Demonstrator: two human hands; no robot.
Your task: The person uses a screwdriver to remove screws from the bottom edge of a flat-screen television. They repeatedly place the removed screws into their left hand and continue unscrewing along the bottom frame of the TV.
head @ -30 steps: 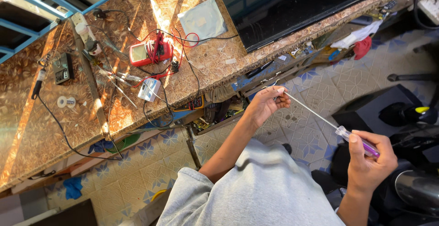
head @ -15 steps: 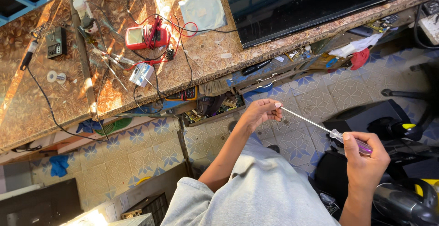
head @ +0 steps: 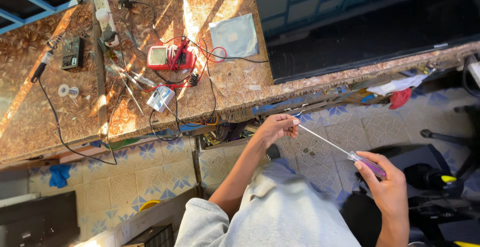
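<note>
On the left of the view the marbled workbench (head: 30, 127) carries a black-handled soldering iron (head: 41, 67), a small spool of solder (head: 68, 91) and a red multimeter (head: 167, 57) with its red and black leads tangled beside a clear plastic bag (head: 234, 34); none of these is touched. Moving right, the left hand (head: 274, 128) hangs just off the bench edge, its fingertips (head: 294, 123) pinched shut on the far end of the thin metal shaft of a screwdriver (head: 345, 152). The shaft runs down and right, clear of the bench and above the tiled floor, to the right hand (head: 385, 187), whose fingers curl closed round the clear purple handle, thumb laid along it. To work the tip well, the pinch probably wants to stay light and close to the end while the right hand keeps the handle steady, so the long shaft does not flex. What the fingertips do at the tip is too small to tell.
</note>
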